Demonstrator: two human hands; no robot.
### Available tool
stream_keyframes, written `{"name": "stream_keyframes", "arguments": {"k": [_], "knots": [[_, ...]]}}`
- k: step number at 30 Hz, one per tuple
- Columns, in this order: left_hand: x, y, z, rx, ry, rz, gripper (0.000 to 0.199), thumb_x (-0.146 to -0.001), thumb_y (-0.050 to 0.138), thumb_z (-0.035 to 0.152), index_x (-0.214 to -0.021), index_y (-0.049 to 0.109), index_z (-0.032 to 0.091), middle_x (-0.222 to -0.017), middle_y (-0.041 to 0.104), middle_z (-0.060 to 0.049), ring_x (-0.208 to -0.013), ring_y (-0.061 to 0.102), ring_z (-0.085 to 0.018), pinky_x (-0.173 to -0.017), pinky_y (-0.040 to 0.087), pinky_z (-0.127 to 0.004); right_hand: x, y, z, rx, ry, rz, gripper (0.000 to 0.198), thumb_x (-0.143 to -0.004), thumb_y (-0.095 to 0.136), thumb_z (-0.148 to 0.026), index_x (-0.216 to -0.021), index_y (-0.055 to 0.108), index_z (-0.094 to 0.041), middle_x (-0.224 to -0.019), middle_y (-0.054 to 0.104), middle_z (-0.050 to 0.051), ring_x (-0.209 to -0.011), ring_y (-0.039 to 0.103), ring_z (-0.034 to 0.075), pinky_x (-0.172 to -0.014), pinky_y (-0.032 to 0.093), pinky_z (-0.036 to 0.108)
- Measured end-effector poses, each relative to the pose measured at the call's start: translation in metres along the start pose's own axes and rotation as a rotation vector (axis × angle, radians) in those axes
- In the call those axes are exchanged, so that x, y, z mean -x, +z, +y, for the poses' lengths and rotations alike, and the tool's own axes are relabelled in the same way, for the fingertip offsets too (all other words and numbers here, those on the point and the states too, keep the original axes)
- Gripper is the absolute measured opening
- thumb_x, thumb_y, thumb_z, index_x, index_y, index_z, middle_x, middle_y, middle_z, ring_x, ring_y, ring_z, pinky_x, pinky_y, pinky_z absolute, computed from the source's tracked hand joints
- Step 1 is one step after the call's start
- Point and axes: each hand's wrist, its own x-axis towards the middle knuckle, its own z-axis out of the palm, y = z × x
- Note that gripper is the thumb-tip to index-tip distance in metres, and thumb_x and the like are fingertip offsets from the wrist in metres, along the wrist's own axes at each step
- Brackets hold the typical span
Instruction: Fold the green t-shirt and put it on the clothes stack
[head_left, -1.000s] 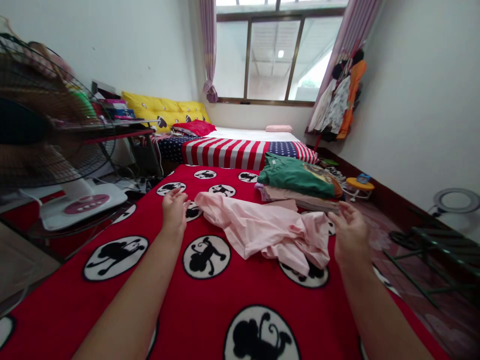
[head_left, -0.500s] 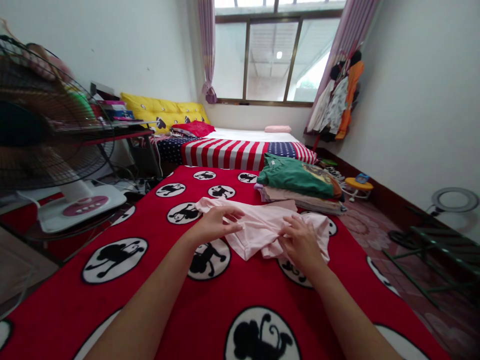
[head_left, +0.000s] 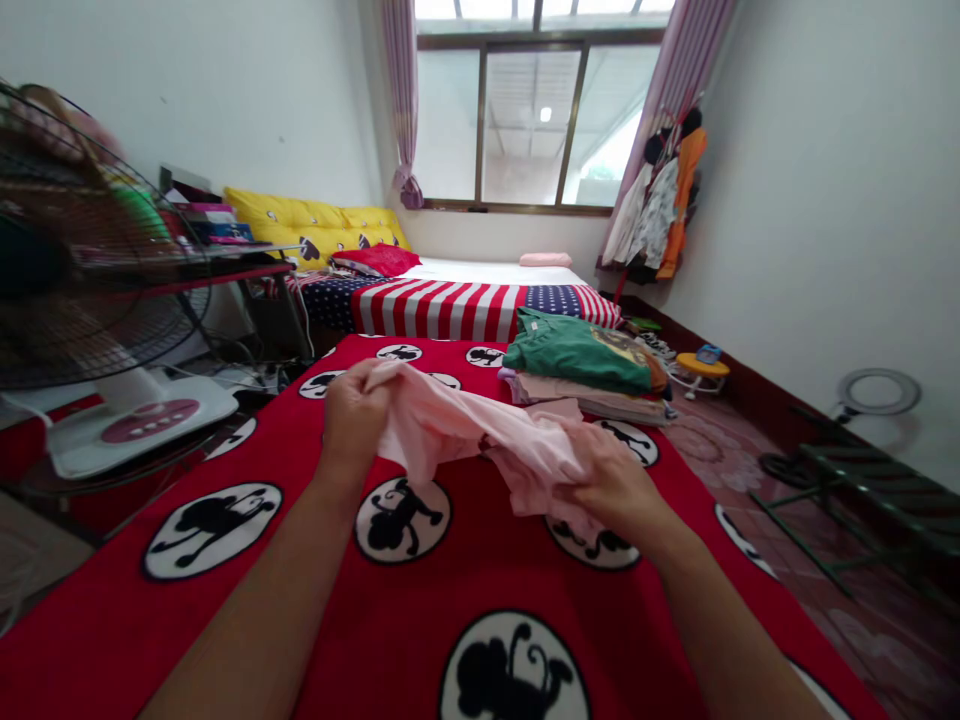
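1. The left hand (head_left: 352,412) and the right hand (head_left: 611,485) both hold a soft pink shirt (head_left: 465,425). The fingers of each hand are closed tight on the cloth.
2. The pink shirt is lifted a little above the red blanket (head_left: 420,610) with the black monkey pictures. It hangs bunched up between the two hands.
3. From the shirt, a pile of folded clothes (head_left: 589,370) sits near, at about 2 o'clock. A green shirt is on top of it.
4. A big fan (head_left: 82,260) stands far off at 9 o'clock. A striped bed cover (head_left: 450,308) lies at 12 o'clock, under the window.
5. The step in hand looks like picking the shirt up to spread it out.
6. I think the next move needs the hands to pull apart, so the cloth opens flat and the wrinkles fall out. The grip must stay firm on the edges, because the cloth is floppy and can slip.
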Motion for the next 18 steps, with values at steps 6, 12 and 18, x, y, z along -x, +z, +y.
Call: {"name": "stream_keyframes", "arguments": {"k": [6, 12, 18], "knots": [[-0.04, -0.048, -0.037, 0.004, -0.075, 0.384, 0.032, -0.068, 0.057, 0.012, -0.099, 0.064, 0.013, -0.083, 0.062, 0.0, -0.078, 0.058, -0.015, -0.074, 0.049, -0.027, 0.002, 0.014, 0.003, -0.07, 0.094, -0.107, 0.016, -0.079, 0.057, -0.027, -0.089, 0.067, -0.021, -0.101, 0.067, 0.006, -0.09, 0.064, 0.02, -0.079, 0.046, 0.029], [-0.022, -0.03, -0.033, -0.598, 0.074, -0.148, 0.028, -0.068, 0.058, 0.014, -0.095, 0.069, 0.018, -0.101, 0.066, -0.006, -0.097, 0.062, -0.024, -0.091, 0.046, -0.036, 0.005, 0.021, -0.003, -0.054, 0.14, -0.224, 0.025, -0.071, 0.064, -0.027, -0.095, 0.068, -0.024, -0.093, 0.069, 0.003, -0.081, 0.065, 0.019, -0.07, 0.045, 0.026], [0.03, 0.012, -0.008, -0.477, -0.007, -1.256, 0.059, -0.065, 0.071, 0.046, -0.12, 0.062, 0.023, -0.107, 0.069, -0.005, -0.097, 0.064, -0.025, -0.082, 0.049, -0.031, 0.005, 0.023, 0.003, -0.051, 0.189, -0.213, 0.03, -0.073, 0.062, -0.029, -0.101, 0.067, -0.021, -0.1, 0.069, 0.004, -0.08, 0.064, 0.018, -0.071, 0.045, 0.026]]}}
